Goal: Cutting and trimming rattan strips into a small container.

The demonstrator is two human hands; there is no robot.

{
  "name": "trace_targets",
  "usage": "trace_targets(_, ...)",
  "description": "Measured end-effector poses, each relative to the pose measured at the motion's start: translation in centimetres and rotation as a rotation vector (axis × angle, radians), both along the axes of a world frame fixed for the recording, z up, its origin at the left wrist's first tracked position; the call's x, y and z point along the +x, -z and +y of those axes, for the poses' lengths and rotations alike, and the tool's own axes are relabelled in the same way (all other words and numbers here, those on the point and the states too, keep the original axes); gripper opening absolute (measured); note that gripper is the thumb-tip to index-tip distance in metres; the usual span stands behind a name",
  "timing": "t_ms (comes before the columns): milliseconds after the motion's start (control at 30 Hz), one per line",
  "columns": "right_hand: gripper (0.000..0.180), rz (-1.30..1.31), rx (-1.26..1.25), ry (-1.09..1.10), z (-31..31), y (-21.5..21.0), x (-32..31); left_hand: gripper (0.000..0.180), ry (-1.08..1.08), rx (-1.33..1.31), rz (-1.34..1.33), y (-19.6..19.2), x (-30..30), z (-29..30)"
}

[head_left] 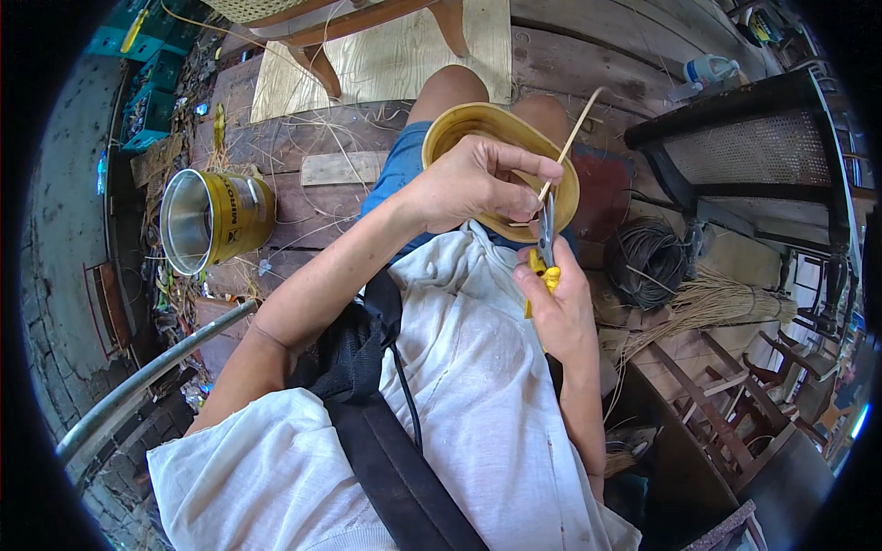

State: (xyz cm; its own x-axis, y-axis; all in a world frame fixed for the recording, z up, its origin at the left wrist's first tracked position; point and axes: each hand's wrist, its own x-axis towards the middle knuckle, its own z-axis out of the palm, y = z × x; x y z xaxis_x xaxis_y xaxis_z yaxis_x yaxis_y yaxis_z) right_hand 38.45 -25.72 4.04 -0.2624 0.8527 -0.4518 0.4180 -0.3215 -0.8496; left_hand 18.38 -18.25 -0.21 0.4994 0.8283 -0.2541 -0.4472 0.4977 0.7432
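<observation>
Between the thumb and fingers of my left hand (473, 188) a thin pale cane strip (576, 129) is pinched, its free end slanting up and to the right. My right hand (562, 294) is wrapped around the yellow handles of a pair of snips (547, 225). Their grey metal blades point upward and meet the lower end of the strip, just below my left fingertips. Whether the blades are closed on it is hard to make out. Under both hands a yellow oval basin (450, 127) rests on my lap, its inside partly hidden by my left hand.
A yellow metal bucket (243, 216) stands at the left, near a metal pole (161, 367). A wooden chair frame (349, 23) is ahead. At the right are a black cane-panelled chair (744, 156), a coil of black cord (643, 262) and a bundle of cane strands (726, 298).
</observation>
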Motion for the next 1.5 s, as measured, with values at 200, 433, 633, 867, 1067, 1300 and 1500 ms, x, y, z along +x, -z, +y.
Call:
trace_targets(200,0.036,-0.115,0.080,-0.077,0.5,-0.3,-0.1,0.044,0.026,0.056,0.093,-0.3,-0.1,-0.1)
trace_targets(433,0.023,-0.021,0.056,-0.042,0.4,0.3,-0.1,0.048,0.058,0.096,0.154,-0.6,0.2,-0.6)
trace_targets(633,0.019,0.136,-0.020,0.031,0.1,1.2,0.1,0.050,0.035,0.119,0.187,-1.1,0.6,-0.7)
trace_targets(867,0.031,0.190,-0.102,0.070,-0.5,1.4,0.6,0.052,0.098,0.113,0.226,-1.0,0.9,-0.6)
trace_targets(1067,0.036,0.163,-0.122,0.088,-1.4,2.3,1.1,0.044,0.076,0.230,0.324,0.4,0.6,-0.2)
trace_targets(1300,0.041,0.170,-0.127,0.093,-1.3,1.2,1.2,0.031,0.008,0.292,0.387,0.3,0.4,0.1)
trace_targets(1500,0.042,0.179,-0.064,0.072,-1.2,0.8,0.6,0.031,-0.030,-0.071,0.012,-0.3,0.8,-0.3)
